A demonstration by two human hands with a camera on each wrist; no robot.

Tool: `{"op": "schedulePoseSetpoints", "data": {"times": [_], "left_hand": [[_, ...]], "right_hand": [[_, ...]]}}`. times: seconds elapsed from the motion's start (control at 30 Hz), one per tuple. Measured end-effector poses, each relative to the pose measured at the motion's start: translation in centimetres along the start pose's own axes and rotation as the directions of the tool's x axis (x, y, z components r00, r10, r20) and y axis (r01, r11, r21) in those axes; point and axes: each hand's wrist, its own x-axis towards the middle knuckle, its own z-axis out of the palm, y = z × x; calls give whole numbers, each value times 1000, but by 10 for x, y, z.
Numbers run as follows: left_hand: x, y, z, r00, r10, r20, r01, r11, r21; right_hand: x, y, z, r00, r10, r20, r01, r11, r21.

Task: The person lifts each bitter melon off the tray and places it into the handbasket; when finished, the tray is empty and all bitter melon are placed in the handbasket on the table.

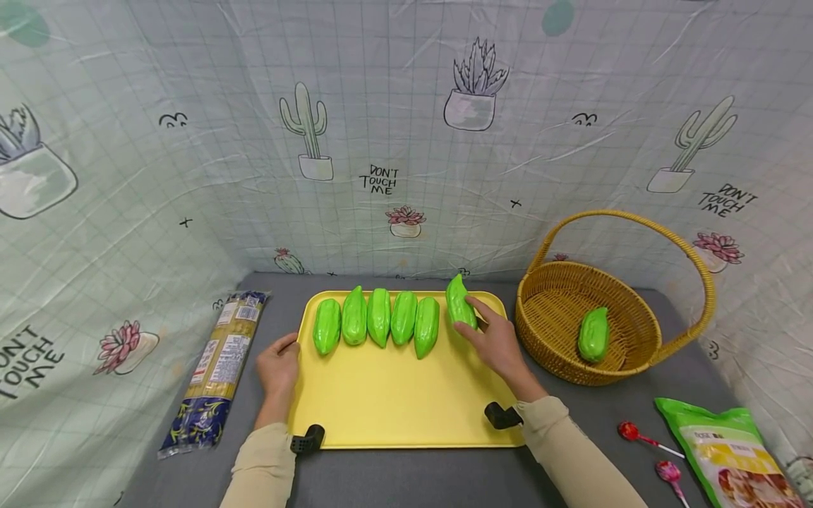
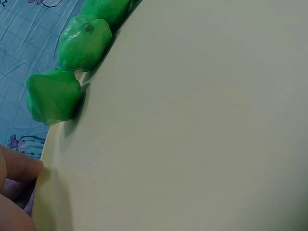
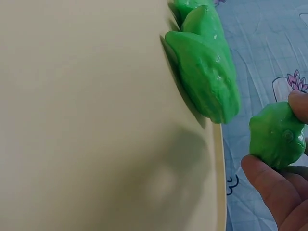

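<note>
My right hand [image 1: 495, 340] pinches a glossy green bitter melon [image 1: 460, 302] between thumb and fingers, above the back right of the yellow tray [image 1: 406, 409]. In the right wrist view this held bitter melon [image 3: 276, 134] shows its stem end, and a shadow falls on the tray below. Several more ridged bitter melons [image 1: 379, 317] lie side by side in a row along the tray's back edge. My left hand [image 1: 278, 363] grips the tray's left rim; in the left wrist view, fingers [image 2: 21, 166] curl at that rim, partly out of frame.
A wicker basket [image 1: 527, 331] with a tall handle stands right of the tray, one bitter melon [image 1: 593, 335] inside. Packaged dry noodles [image 1: 216, 367] lie at the left. Two lollipops [image 1: 629, 431] and a green snack bag [image 1: 730, 451] are at the front right. A patterned curtain [image 1: 406, 141] hangs behind.
</note>
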Motion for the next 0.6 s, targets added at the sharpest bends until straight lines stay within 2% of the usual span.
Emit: {"op": "schedulePoseSetpoints", "data": {"times": [0.2, 0.6], "left_hand": [[0, 0, -1, 1000, 11, -19, -10, 1000, 10], [-2, 0, 0, 1000, 9, -5, -9, 1000, -18]], "right_hand": [[-4, -4, -6, 1000, -19, -3, 19, 1000, -9], [-11, -4, -17, 998, -49, -36, 49, 999, 6]]}}
